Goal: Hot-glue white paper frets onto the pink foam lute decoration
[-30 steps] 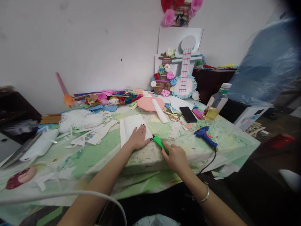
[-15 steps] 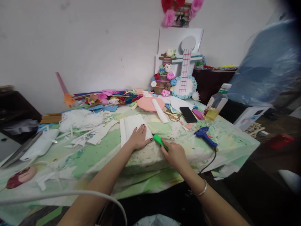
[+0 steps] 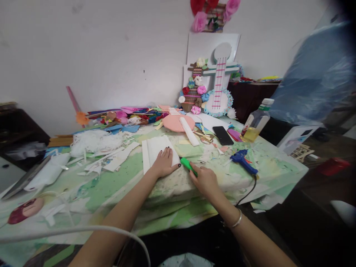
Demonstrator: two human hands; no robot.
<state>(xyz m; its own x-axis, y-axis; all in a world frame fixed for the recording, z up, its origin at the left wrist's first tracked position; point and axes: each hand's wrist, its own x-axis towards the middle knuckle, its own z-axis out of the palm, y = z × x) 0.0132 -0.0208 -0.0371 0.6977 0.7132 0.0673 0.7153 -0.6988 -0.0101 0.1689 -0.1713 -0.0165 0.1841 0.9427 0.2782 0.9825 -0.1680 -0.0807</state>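
the flat white sheet (image 3: 155, 147), paper or thin foam board, lies under the left hand (image 3: 164, 163), which is spread flat on it and grips nothing. the right hand (image 3: 206, 181) has its fingers closed round a bright green stick-shaped tool (image 3: 189, 165), whose dark tip meets the sheet's right edge. this looks like a trimming cut; the next move seems to call for firm left-hand pressure and a steady stroke, thumb clear. farther right lies a blue plastic glue gun (image 3: 243, 162).
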